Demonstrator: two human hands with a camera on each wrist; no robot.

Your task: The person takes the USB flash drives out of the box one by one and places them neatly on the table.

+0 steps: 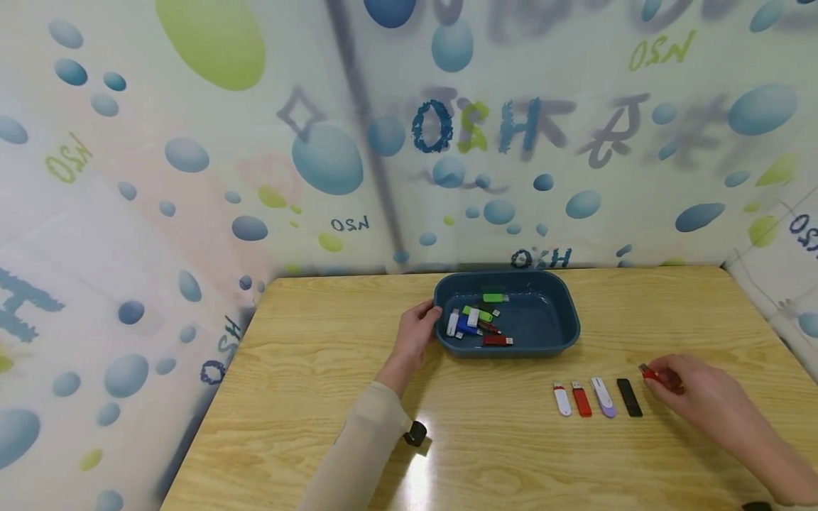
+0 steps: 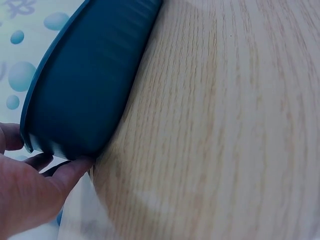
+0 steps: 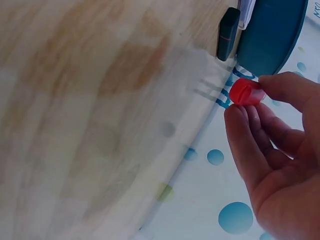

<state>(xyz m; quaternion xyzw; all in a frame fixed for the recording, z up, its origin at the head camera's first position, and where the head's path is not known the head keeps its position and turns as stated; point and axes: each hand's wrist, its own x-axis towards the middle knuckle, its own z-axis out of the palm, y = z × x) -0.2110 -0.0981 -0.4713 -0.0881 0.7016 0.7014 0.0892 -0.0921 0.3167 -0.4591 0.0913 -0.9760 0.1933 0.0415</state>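
Observation:
My right hand (image 1: 703, 397) pinches a red USB stick (image 1: 650, 374) between thumb and fingers, over the right part of the table. The stick's red end (image 3: 246, 92) shows at the fingertips in the right wrist view. Left of that hand lies a row: a black USB stick (image 1: 629, 397), a white and purple one (image 1: 603, 397), a red one (image 1: 581, 399) and a white one with a red band (image 1: 562, 399). With my left hand (image 1: 414, 333) I hold the left end of a dark blue plastic bin (image 1: 537, 351), fingers at its rim.
Inside the bin are several more USB sticks, among them a green one (image 1: 493, 298), a blue one (image 1: 469, 326) and a dark red one (image 1: 497, 341). The wooden table (image 1: 307, 397) meets a patterned curtain (image 1: 409, 177) behind the bin.

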